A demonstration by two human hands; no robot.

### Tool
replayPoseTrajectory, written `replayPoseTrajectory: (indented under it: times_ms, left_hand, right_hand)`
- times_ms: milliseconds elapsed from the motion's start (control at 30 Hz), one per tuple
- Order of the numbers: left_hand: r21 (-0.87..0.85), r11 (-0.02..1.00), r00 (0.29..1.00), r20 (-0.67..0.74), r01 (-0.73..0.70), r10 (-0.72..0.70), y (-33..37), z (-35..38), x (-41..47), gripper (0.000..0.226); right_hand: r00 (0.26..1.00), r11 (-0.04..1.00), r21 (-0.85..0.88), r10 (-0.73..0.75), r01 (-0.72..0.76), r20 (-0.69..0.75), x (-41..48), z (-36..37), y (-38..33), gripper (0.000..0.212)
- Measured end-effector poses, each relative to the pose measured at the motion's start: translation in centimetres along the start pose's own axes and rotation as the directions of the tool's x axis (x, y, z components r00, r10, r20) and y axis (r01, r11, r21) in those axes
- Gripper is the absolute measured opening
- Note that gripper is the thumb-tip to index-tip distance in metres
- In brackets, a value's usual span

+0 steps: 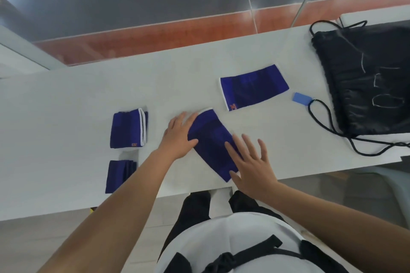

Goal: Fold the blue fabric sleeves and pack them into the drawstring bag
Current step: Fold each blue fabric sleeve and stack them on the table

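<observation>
1. The black drawstring bag lies flat at the counter's far right. The frame's right edge cuts it off, and the pale markings on it cannot be read.
2. The right grip hides the near right edge of the middle sleeve. The sleeve's far corner covers part of the left grip, or lies just against it; which one is unclear.
3. Small orange logos on two sleeves are too blurred to read.
4. Four blue fabric sleeves are on the counter, none in the bag:
   - the middle sleeve, slanted, under both hands;
   - a flat sleeve farther back, lying open, between the hands and the bag;
   - two folded ones to the left, the far folded sleeve and the near folded sleeve, just apart.
5. There are two hands. The left grip is flat with straight fingers, its thumb resting on the middle sleeve. The right grip is spread wide, its fingers pressing the same sleeve.
6. One small blue tag lies near the bag, on a black cord.
</observation>
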State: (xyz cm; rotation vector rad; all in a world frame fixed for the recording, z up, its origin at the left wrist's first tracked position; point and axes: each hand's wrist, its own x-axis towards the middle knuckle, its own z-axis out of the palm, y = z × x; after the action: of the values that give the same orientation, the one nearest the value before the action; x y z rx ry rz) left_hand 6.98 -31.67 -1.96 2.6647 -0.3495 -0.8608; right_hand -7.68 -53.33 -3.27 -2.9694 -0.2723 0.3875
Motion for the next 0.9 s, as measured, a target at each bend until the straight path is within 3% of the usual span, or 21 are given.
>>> replayPoseTrajectory:
  times_ms: [133,233,300,333,400,467,500,633,767,900]
  left_hand:
    - [-0.114,0.988,0.991,-0.074,0.107,-0.116,0.8,-0.5,0.9,0.092]
    - [-0.021,0.994,0.994,-0.031,0.108,-0.108,1.5,-1.5,2.1,0.093]
    - [-0.052,0.985,0.987,0.027,0.162,-0.16,1.7,-2.2,3.0,0.089]
    - [-0.133,0.968,0.977,0.066,0.212,-0.204,1.9,-2.7,3.3,0.082]
    - [-0.286,0.918,0.961,0.122,0.273,-0.248,2.3,-3.8,3.6,0.045]
    - [-0.329,0.908,0.966,0.101,0.258,-0.238,2.9,-5.0,3.2,0.01]
    - [-0.343,0.909,0.971,0.073,0.237,-0.226,3.2,-5.5,2.7,0.008]
    - [-0.328,0.938,0.992,-0.013,0.114,-0.125,4.1,-6.0,-0.2,0.029]
    - [-0.2,0.979,0.956,-0.276,0.045,-0.101,3.5,-5.3,-1.8,0.029]
    - [-0.172,0.985,0.927,-0.364,0.028,-0.09,3.3,-5.0,-2.2,0.031]
  right_hand:
    - [0.985,0.985,0.029,-0.173,0.172,0.023,1.8,0.2,-2.2,0.074]
    - [0.97,0.98,0.005,-0.197,0.199,0.145,3.2,1.8,-1.7,0.075]
    - [0.967,0.978,-0.008,-0.204,0.207,0.156,3.4,2.5,-1.2,0.076]
    - [0.966,0.978,-0.005,-0.204,0.208,0.157,3.5,2.6,-1.1,0.076]
    - [0.967,0.98,0.021,-0.201,0.2,0.156,3.6,2.6,-1.4,0.077]
    - [0.971,0.982,0.043,-0.19,0.186,0.144,4.3,2.3,-1.9,0.078]
    - [0.972,0.982,0.055,-0.187,0.181,0.144,4.9,2.1,-2.2,0.079]
    - [0.975,0.982,0.1,-0.175,0.162,0.134,8.0,0.7,-3.8,0.081]
    - [0.982,0.983,0.096,-0.163,0.154,0.1,8.1,-0.3,-4.2,0.078]
    - [0.991,0.986,0.119,-0.121,0.114,0.052,3.1,0.3,-2.7,0.072]
